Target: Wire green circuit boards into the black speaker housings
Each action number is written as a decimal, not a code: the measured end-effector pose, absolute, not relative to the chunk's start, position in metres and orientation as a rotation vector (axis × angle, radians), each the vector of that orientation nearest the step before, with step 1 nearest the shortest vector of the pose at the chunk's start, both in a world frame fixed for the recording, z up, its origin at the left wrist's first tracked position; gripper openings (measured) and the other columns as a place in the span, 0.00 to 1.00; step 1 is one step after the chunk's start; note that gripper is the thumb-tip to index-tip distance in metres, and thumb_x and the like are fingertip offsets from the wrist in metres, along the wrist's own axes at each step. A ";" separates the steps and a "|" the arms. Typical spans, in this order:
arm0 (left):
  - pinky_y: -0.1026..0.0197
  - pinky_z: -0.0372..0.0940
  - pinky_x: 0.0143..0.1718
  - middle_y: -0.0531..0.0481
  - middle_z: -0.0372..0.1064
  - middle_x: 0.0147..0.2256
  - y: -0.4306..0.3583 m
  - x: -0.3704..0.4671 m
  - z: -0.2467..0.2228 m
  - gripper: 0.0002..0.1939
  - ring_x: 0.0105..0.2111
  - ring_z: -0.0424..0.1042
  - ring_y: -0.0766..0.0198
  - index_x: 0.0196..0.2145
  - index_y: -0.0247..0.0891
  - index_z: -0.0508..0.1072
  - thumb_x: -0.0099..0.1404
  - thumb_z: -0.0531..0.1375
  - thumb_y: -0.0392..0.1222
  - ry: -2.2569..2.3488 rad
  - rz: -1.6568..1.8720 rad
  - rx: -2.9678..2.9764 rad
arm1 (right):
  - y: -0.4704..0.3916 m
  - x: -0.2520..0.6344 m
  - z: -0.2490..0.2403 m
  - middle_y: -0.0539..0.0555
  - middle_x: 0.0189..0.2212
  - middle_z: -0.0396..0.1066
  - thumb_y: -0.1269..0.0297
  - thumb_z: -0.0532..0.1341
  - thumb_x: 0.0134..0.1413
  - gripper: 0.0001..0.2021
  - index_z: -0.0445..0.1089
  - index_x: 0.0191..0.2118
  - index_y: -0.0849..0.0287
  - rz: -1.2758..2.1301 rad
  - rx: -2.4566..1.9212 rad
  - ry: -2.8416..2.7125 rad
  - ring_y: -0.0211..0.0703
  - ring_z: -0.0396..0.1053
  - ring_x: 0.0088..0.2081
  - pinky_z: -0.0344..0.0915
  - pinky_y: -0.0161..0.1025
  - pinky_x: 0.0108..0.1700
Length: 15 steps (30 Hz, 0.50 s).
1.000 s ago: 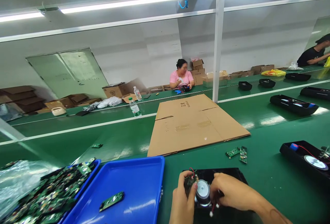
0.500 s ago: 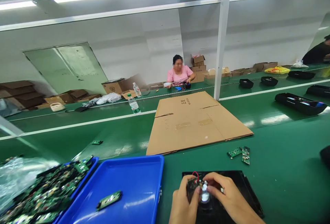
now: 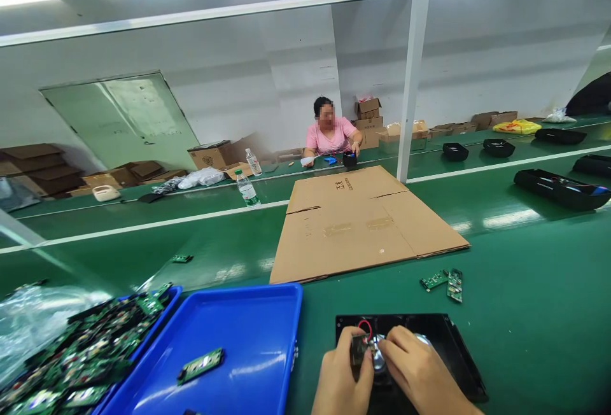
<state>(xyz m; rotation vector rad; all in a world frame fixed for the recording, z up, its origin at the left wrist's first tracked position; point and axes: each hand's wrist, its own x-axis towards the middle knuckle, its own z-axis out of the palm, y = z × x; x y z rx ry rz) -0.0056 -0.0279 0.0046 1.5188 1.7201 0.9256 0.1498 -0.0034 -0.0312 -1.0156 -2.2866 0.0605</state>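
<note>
A black casing lies on the green table in front of me, with a round silvery part and a red wire in it. My left hand pinches a small circuit board above the casing's left side. Close by on the right, my right hand has its fingers pressed together at the silvery part beside the board. What those fingertips hold is hidden.
A blue tray holding one board stands left, beside a tray heaped with circuit boards. Flattened cardboard lies ahead; two boards are right of it. Across the table sits a person near water bottles.
My right hand's fingers have closed in and turned over the silvery part. My left hand still holds the board, almost unmoved. The view has shifted slightly.
</note>
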 end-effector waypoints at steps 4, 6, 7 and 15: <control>0.60 0.64 0.29 0.48 0.78 0.27 -0.024 -0.011 -0.007 0.12 0.26 0.76 0.57 0.40 0.42 0.70 0.60 0.51 0.36 1.704 0.808 1.622 | -0.005 0.152 -0.027 0.50 0.26 0.65 0.73 0.47 0.63 0.14 0.66 0.30 0.58 -0.077 -0.959 -2.411 0.35 0.61 0.26 0.53 0.33 0.26; 0.59 0.63 0.30 0.47 0.78 0.28 -0.023 -0.013 -0.014 0.12 0.27 0.76 0.55 0.40 0.43 0.70 0.60 0.51 0.35 1.715 0.748 1.678 | -0.006 0.151 -0.028 0.51 0.26 0.66 0.76 0.46 0.61 0.14 0.66 0.30 0.59 -0.181 -0.923 -2.413 0.36 0.60 0.26 0.52 0.35 0.27; 0.59 0.62 0.30 0.48 0.78 0.28 -0.023 -0.014 -0.016 0.13 0.27 0.76 0.55 0.41 0.43 0.70 0.60 0.52 0.35 1.723 0.717 1.702 | -0.006 0.150 -0.030 0.51 0.25 0.66 0.77 0.46 0.60 0.15 0.67 0.31 0.59 -0.238 -0.909 -2.396 0.37 0.60 0.26 0.52 0.36 0.27; 0.59 0.64 0.35 0.49 0.79 0.31 -0.023 -0.020 -0.016 0.14 0.30 0.76 0.56 0.43 0.45 0.70 0.62 0.50 0.36 1.618 0.685 1.740 | -0.002 0.152 -0.043 0.50 0.31 0.71 0.67 0.52 0.63 0.08 0.68 0.36 0.56 0.188 -1.056 -2.310 0.37 0.69 0.31 0.60 0.33 0.31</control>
